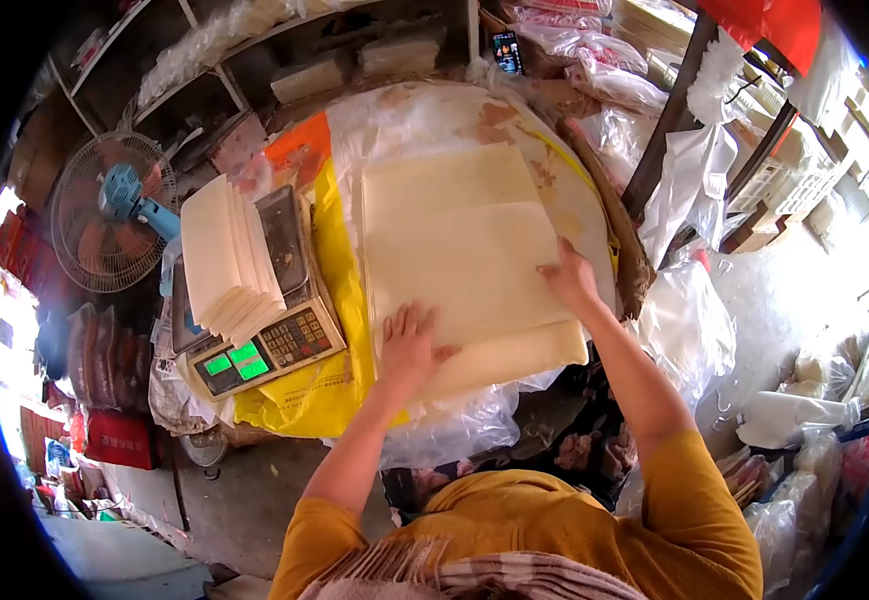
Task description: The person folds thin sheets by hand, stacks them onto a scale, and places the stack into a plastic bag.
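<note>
A stack of large cream-coloured sheets [455,255] lies flat on the covered table in front of me. My left hand [411,345] rests on the lower left part of the sheets, palm down with its fingers apart. At the right edge of the stack is my right hand [570,278], its thumb stretched out over the top sheet; its other fingers point up along the edge. A digital scale [300,338] with green displays stands to the left. Folded cream sheets [225,255] lie in a fanned pile on the scale.
A yellow plastic bag [345,385] lies between scale and sheets. Behind the scale stands a fan [115,210]. A phone [507,53] is at the table's far side. Clear plastic bags [685,320] hang at the right, beside a dark post [667,120].
</note>
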{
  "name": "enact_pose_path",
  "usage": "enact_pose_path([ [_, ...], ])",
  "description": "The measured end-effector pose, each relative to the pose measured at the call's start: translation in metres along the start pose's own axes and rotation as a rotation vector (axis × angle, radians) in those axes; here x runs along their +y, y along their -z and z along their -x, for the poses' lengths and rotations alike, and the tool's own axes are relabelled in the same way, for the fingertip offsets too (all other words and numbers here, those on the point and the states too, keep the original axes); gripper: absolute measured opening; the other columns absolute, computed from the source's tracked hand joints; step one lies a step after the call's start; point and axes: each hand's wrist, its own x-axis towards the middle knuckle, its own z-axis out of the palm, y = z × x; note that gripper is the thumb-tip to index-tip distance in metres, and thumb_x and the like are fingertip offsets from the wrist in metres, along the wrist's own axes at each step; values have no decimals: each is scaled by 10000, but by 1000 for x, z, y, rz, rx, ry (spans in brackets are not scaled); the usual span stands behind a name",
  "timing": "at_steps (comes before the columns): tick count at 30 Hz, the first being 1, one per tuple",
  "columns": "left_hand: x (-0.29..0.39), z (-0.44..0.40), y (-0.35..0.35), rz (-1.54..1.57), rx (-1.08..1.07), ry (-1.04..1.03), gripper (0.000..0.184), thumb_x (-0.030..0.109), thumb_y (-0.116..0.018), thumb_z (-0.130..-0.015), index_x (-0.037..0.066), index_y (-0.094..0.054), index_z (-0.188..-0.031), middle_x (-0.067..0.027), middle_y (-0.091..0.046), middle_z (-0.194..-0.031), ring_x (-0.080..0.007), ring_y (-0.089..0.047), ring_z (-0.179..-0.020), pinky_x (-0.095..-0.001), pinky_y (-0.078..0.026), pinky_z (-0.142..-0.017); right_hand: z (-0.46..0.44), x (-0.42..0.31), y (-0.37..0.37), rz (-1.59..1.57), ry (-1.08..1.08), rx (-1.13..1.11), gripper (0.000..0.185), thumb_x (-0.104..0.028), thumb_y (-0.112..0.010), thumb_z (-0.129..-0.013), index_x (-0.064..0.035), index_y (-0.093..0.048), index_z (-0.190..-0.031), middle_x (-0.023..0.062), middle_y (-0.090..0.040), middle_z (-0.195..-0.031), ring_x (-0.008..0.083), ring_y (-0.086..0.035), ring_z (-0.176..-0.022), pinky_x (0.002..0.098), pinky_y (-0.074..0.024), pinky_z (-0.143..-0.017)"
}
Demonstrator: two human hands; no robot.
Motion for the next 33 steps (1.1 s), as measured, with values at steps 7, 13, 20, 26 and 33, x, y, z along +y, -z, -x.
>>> enact_pose_path([
  [7,-3,2,-9,-35,-72,20,666,479,-579,-833,77,-429,-1342,-240,-386,-1369,-417,-363,-1267,-525,-284,-1045,60,-20,-18,483,628,119,512,-175,-553,-882,-102,-392,-1363,146,-326,-1437,339,-330,-1308,463,-334,-1031],
  [13,-20,-4,-8,-125,-131,-119,623,320,-619,-828,108,-389,-1368,-219,-463,-1278,-397,-446,-1188,-480,-388,-976,70,-15,-24,207,718,-25,376,-237,-511,-911,-64,-521,-1246,169,-517,-1279,353,-477,-1209,463,-407,-978],
  [20,13,-14,39,71,-400,48,677,219,-651,-794,133,-351,-1395,-206,-509,-1217,-341,-508,-1127,-439,-443,-919,90,-31,6,-1335,-642,-518,361,-192,-633,-869,14,-547,-1152,145,-658,-1011,283,-668,-840,383,-556,-743],
  [26,30,5,40,376,-37,-39,746,211,-667,-830,73,-254,-1436,-213,-384,-1389,-323,-377,-1298,-393,-332,-1059,84,-101,64,-749,127,-70,343,-140,-576,-885,-27,-558,-1208,162,-625,-1142,266,-644,-989,352,-535,-811],
  [33,-43,8,11,952,260,310,862,201,-688,-834,25,-116,-1454,-199,-353,-1424,-332,-353,-1314,-394,-250,-1105,84,-87,65,-302,1047,-295,480,6,-656,-726,-91,-609,-1194,94,-601,-1221,321,-508,-1195,395,-401,-1025],
])
